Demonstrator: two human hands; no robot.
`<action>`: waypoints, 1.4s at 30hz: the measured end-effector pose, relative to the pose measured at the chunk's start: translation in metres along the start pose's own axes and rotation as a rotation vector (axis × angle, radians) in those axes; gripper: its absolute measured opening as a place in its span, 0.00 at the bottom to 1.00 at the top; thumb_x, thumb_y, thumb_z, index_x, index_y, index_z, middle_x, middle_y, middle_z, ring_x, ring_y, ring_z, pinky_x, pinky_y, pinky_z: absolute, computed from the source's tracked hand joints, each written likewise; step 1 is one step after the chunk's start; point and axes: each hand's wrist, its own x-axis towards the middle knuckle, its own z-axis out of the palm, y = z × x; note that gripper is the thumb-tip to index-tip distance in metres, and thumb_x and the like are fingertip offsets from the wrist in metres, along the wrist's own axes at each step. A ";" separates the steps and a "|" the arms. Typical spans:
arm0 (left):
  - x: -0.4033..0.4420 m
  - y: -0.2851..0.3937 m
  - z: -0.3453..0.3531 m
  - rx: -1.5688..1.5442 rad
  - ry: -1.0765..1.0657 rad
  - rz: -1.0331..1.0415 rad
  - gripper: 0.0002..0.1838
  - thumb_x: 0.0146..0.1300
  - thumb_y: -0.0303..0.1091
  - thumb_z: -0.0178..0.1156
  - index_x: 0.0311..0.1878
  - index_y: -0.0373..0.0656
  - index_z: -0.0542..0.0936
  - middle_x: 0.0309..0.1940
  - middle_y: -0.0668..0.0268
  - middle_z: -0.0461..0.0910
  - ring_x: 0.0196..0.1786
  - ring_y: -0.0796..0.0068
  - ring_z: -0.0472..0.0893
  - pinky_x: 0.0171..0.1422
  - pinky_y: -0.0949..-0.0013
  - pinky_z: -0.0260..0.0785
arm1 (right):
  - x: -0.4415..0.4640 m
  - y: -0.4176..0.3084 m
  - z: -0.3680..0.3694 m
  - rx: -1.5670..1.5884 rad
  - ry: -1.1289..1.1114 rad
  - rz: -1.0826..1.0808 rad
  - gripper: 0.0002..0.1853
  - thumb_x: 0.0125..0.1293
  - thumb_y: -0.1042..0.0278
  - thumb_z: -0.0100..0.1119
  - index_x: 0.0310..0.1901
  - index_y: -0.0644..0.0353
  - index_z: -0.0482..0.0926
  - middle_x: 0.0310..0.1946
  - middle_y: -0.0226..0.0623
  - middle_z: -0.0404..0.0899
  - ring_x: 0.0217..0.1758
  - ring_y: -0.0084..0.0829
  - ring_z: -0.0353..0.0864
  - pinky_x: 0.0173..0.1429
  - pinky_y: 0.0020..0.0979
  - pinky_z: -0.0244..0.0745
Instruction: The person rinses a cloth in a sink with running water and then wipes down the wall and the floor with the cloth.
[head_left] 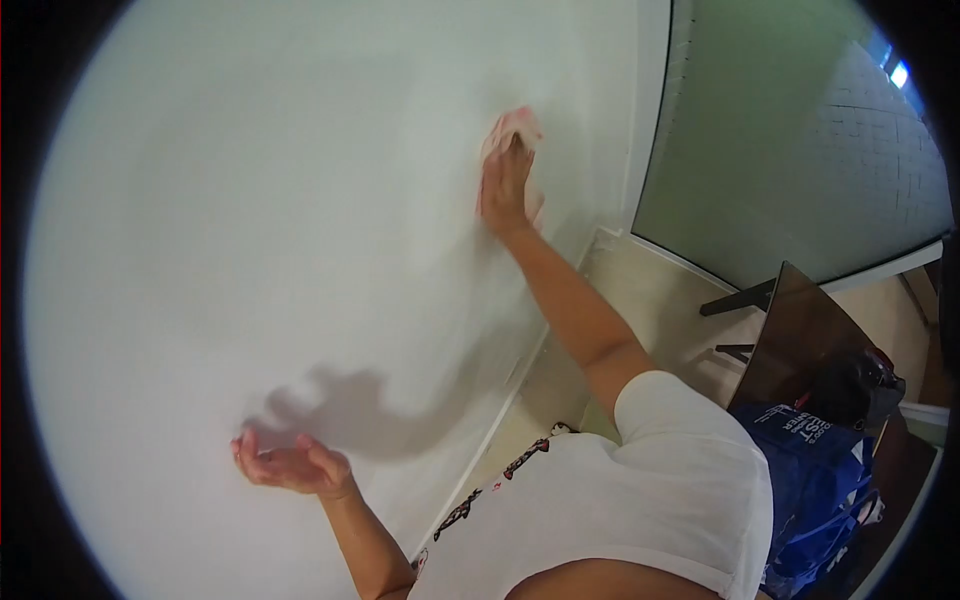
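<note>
A white wall [250, 250] fills the left and middle of the view. My right hand [507, 190] presses a pink and white cloth [523, 122] flat against it, with the arm stretched out and parts of the cloth showing around the fingers. Lower down on the left, my left hand [292, 466] is raised near the wall, palm turned up, fingers apart and slightly curled, holding nothing. Its shadow falls on the wall above and to the right.
A frosted glass panel [780, 150] stands at the upper right. Below it is a dark table [790, 320] with dark legs, bearing a black object [850, 385] and a blue bag [800, 470]. Pale floor [650, 290] shows along the wall's base.
</note>
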 end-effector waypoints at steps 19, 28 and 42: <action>0.034 -0.028 0.001 0.090 0.064 0.184 0.39 0.62 0.31 0.47 0.71 0.50 0.38 0.62 0.51 0.58 0.63 0.61 0.60 0.68 0.59 0.48 | -0.085 -0.053 0.019 0.400 -0.244 -0.081 0.14 0.54 0.68 0.48 0.44 0.54 0.74 0.49 0.39 0.69 0.56 0.40 0.63 0.61 0.47 0.51; 0.028 -0.038 -0.035 0.061 0.142 0.169 0.34 0.61 0.30 0.54 0.65 0.55 0.48 0.57 0.54 0.58 0.59 0.59 0.62 0.61 0.54 0.64 | -0.228 -0.102 0.000 0.326 -0.573 -0.749 0.09 0.51 0.62 0.54 0.35 0.40 0.79 0.54 0.17 0.69 0.59 0.20 0.65 0.63 0.59 0.51; -0.063 -0.043 -0.086 0.477 0.187 0.220 0.21 0.62 0.34 0.48 0.57 0.37 0.62 0.51 0.50 0.68 0.54 0.60 0.71 0.63 0.56 0.59 | -0.052 0.114 0.023 0.360 0.027 -0.011 0.18 0.68 0.59 0.38 0.51 0.65 0.66 0.46 0.44 0.71 0.55 0.42 0.66 0.64 0.43 0.52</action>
